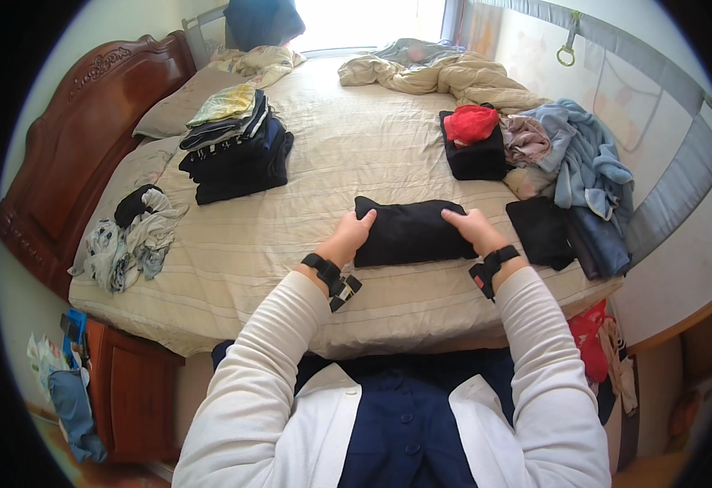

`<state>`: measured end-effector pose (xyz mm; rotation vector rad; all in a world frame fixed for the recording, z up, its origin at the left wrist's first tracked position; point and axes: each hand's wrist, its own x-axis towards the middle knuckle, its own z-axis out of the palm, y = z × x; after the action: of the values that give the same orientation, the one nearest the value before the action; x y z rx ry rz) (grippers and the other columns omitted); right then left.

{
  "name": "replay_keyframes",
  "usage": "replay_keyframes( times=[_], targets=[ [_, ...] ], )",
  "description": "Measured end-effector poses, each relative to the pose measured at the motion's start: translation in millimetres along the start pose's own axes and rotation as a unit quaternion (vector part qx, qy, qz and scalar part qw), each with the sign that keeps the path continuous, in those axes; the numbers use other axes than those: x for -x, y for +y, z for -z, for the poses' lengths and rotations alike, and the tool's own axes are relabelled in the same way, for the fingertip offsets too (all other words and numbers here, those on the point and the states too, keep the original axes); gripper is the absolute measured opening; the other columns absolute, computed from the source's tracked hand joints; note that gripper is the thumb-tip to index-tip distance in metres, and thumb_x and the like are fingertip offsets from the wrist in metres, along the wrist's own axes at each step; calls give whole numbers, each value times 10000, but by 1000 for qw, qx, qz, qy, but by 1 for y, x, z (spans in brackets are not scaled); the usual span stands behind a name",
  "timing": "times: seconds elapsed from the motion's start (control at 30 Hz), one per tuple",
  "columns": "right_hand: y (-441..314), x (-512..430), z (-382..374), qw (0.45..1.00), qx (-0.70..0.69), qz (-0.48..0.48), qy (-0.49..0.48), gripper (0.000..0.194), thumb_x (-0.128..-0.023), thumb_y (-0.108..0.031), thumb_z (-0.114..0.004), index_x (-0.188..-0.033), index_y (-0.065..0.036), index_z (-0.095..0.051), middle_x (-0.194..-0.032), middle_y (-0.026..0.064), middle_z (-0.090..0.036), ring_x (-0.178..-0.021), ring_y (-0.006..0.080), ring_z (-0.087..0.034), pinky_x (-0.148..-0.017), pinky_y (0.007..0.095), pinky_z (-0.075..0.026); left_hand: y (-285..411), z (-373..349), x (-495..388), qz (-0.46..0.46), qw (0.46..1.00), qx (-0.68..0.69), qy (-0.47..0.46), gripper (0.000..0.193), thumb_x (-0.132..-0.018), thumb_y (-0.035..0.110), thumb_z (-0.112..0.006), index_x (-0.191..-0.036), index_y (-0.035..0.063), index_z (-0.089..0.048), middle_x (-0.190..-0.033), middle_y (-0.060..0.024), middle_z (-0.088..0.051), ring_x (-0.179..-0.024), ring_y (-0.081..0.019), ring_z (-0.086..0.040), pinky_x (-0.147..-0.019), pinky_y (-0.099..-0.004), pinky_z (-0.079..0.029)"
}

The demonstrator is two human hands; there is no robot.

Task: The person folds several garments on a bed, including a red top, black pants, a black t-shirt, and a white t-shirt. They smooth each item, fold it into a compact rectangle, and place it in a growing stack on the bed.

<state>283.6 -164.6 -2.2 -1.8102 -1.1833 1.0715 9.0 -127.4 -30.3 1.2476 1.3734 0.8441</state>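
A black folded garment [414, 235] lies before me at the near part of the bed. My left hand [356, 230] grips its left end, thumb on top and fingers beneath. At its right end my right hand [473, 229] holds it the same way. Just to the right lies another black folded cloth [539, 232], beside a dark blue rolled or folded garment [600, 244]. Farther back on the right, a red cloth [471, 124] rests on a black folded garment [475, 161]. A stack of folded clothes [243, 161], mostly dark with a yellowish patterned piece on top, stands at the back left.
Crumpled light clothes [127, 244] lie at the bed's left side, near the wooden headboard [102, 128]. A light blue blanket [593, 158] and a beige quilt [453, 76] are heaped toward the right and back. Grey bed rails [661, 143] edge the right side; a wooden nightstand [133, 390] stands lower left.
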Motion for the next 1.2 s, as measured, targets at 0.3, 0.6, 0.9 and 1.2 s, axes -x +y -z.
replay_keyframes(
  times=[0.3, 0.6, 0.9, 1.2],
  targets=[
    [6, 4, -11, 927, 314, 56, 197, 335, -946, -156, -452, -1205, 56, -457, -1069, 267, -657, -992, 404, -650, -853, 477, -514, -26, -6, -16, -203, 945, -213, 146, 478, -952, 287, -546, -1229, -99, -499, -1074, -269, -651, -995, -401, -637, -886, -433, -487],
    [10, 6, 6, 969, 222, -34, 106, 787, -888, -605, -510, -1248, 93, -547, -1301, 286, -540, -1262, 425, -469, -1021, 467, -390, 8, 0, 25, -16, 882, -469, 38, 648, -931, 520, -500, -1122, -86, -622, -1092, -254, -660, -1010, -344, -658, -845, -425, -526],
    [-1, 13, 2, 953, -222, -169, -120, 557, -802, -370, -737, -1196, -23, -553, -1029, 129, -672, -821, 246, -642, -688, 401, -517, 14, 26, 25, 112, 989, 38, -86, 435, -881, 379, -663, -1127, 24, -609, -1005, -92, -651, -903, -212, -621, -734, -398, -518],
    [-31, -15, -31, 875, -432, -87, -200, 273, -829, -115, -607, -1036, 52, -548, -896, 147, -649, -740, 278, -681, -659, 396, -595, -1, 78, -31, 70, 974, 208, -55, 638, -821, 272, -770, -1318, 31, -452, -1213, -139, -559, -1107, -243, -544, -859, -321, -491]
  ],
)
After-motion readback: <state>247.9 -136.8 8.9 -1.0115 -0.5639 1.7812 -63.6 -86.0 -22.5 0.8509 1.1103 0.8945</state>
